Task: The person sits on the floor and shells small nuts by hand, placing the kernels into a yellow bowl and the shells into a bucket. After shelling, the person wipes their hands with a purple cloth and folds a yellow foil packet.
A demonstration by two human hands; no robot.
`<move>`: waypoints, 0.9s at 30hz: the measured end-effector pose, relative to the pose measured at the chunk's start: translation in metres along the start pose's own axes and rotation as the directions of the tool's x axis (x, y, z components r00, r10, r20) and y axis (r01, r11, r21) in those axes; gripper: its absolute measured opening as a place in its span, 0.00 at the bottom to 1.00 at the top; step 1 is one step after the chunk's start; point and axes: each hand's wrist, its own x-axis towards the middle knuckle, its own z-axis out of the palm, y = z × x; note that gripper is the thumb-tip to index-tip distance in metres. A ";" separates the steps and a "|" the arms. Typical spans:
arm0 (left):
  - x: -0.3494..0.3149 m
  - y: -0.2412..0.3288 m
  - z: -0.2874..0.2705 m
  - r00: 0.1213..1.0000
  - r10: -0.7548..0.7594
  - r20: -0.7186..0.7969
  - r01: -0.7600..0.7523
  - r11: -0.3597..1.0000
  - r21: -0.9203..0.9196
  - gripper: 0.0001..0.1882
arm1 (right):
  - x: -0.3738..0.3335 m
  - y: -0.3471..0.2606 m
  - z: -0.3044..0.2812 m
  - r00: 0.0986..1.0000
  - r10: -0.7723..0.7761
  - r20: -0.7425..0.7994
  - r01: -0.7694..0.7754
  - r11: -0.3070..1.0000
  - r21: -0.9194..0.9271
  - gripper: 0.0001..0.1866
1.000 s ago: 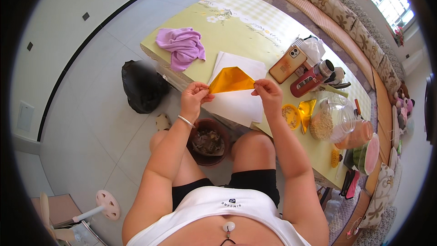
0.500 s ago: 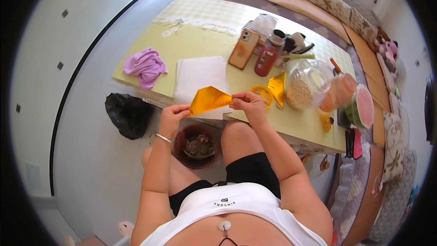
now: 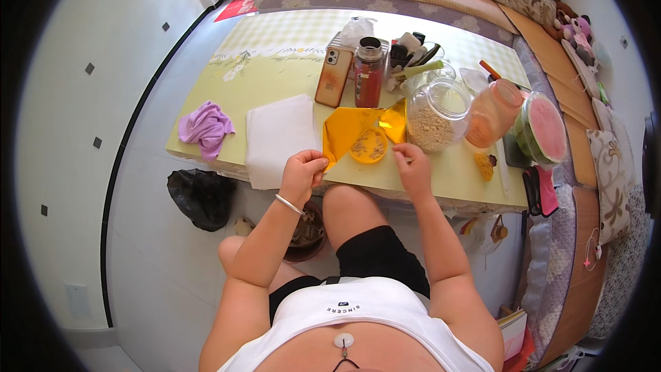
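My left hand (image 3: 304, 176) pinches the lower corner of a shiny gold foil sheet (image 3: 339, 131), which stands up over the table's near edge. A round yellow dish (image 3: 368, 146) with small pale bits in it sits just right of that sheet. My right hand (image 3: 413, 169) is off the sheet, thumb and fingertips drawn together by the dish; anything between them is too small to make out. Just beyond these fingertips lies a second folded gold foil piece (image 3: 394, 121), leaning near a clear jar (image 3: 434, 120) of pale grains.
White paper sheets (image 3: 279, 138) and a purple cloth (image 3: 206, 129) lie left on the table. Behind the dish stand a phone (image 3: 334, 77) and a dark red bottle (image 3: 368, 76). To the right are a pinkish jar (image 3: 492, 117) and cut watermelon (image 3: 547, 127). A bucket (image 3: 308, 234) stands below.
My right hand has let go of the gold foil sheet and moved right. My left hand has carried the sheet rightward, beside the yellow dish. The head view has shifted slightly.
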 end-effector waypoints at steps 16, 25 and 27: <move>0.056 -0.034 0.120 0.976 -0.209 0.064 0.211 0.977 -0.019 0.03 | -0.027 -0.006 0.030 0.918 -0.393 0.059 0.393 0.875 -0.284 0.15; 0.094 -0.056 0.149 0.977 -0.213 0.012 0.213 0.973 -0.084 0.08 | -0.025 0.007 -0.003 0.953 -0.294 -0.069 0.212 0.814 -0.541 0.16; 0.093 -0.056 0.147 0.978 -0.210 -0.003 0.210 0.977 -0.022 0.09 | -0.025 0.008 0.001 0.949 -0.312 -0.037 0.248 0.817 -0.521 0.16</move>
